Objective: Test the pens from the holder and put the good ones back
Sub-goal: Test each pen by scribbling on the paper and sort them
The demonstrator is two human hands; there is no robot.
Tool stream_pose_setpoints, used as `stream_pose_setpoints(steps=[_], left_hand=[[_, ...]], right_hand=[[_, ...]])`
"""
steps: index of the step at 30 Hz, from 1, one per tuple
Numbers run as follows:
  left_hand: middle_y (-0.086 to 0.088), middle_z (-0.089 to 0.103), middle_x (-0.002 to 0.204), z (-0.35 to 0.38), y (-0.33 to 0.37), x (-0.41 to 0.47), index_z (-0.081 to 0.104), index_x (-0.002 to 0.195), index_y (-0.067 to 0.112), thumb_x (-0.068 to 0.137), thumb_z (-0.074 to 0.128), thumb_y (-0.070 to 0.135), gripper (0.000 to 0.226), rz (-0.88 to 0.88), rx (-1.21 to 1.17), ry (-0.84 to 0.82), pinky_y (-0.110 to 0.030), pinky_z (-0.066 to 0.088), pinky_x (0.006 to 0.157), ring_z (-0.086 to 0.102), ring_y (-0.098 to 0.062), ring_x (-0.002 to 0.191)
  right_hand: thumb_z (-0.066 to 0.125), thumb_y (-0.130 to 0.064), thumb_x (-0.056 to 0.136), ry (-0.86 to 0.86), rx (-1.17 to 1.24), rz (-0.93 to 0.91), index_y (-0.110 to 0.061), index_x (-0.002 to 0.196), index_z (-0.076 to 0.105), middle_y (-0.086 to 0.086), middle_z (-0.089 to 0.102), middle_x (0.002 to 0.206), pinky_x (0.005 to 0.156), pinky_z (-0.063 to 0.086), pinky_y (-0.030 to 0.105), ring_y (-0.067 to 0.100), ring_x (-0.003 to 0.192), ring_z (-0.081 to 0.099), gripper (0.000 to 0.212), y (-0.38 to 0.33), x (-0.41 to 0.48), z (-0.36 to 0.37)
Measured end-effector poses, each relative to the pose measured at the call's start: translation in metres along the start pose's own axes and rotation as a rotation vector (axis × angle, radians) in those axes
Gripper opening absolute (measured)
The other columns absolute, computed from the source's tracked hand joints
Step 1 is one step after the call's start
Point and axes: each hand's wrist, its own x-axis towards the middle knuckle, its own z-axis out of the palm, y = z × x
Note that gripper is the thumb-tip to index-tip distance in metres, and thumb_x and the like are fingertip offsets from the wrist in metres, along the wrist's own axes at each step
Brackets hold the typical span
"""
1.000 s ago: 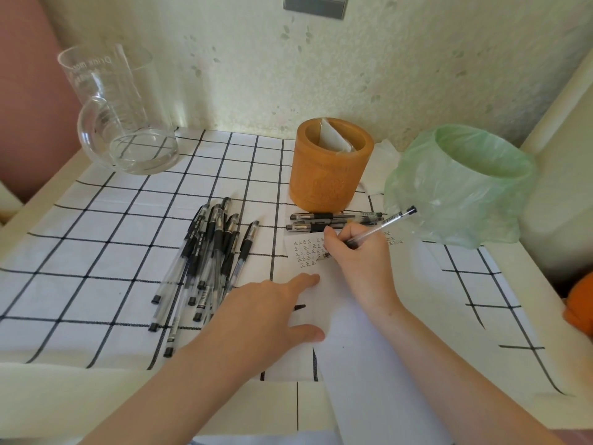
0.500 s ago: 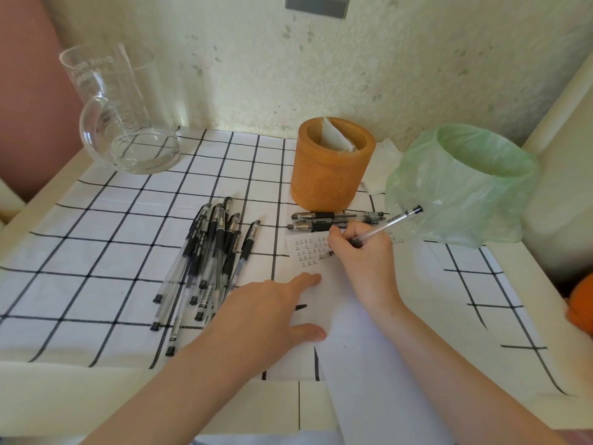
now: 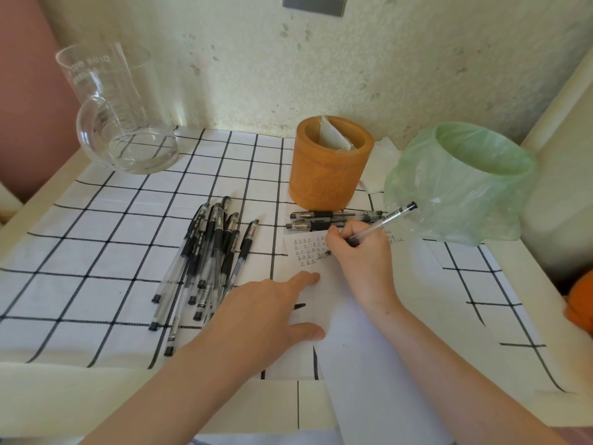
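Pile of pens [image 3: 205, 261] lies on the cloth [image 3: 96, 245] left of the paper [image 3: 353, 332]: light, stiff, smooth plastic, likely to roll, best pinched at the dark rubber grip. Left hand [image 3: 269, 313] is flat, fingers spread, pinning the paper. Holder [image 3: 330, 163] stands behind, two pens [image 3: 333, 219] at its foot. Right hand [image 3: 359, 252] is clamped around a pen [image 3: 382, 223] in a writing grip, tip on the paper's marks.

We are seeing 2 bare forearms and 2 hands, the left [image 3: 269, 313] and the right [image 3: 362, 258], wearing no sleeves, gloves, rings or watches.
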Motion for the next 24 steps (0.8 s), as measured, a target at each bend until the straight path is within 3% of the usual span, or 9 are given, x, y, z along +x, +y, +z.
stream_pose_setpoints(steps=[9,24], left_hand=[[0.013,0.036,0.064,0.0001,0.0007,-0.0002,0.019,0.137,0.05,0.081,0.052,0.062,0.066,-0.003,-0.01,0.001,-0.024,0.037,0.062,0.046,-0.012,0.071],[0.012,0.037,0.064,-0.0004,0.0008,0.0,0.019,0.137,0.049,0.081,0.052,0.061,0.067,-0.003,-0.004,-0.012,-0.025,0.037,0.059,0.045,-0.012,0.068]], right_hand=[[0.062,-0.004,0.084,-0.021,0.01,-0.019,-0.006,0.054,0.044,0.001,0.037,0.048,0.048,0.031,0.01,0.006,0.046,0.033,0.036,-0.0006,0.0001,-0.0006],[0.062,-0.001,0.083,-0.014,0.024,-0.015,-0.014,0.049,0.038,-0.01,0.033,0.042,0.047,0.031,0.009,0.004,0.042,0.033,0.043,-0.0021,-0.0001,-0.0006]])
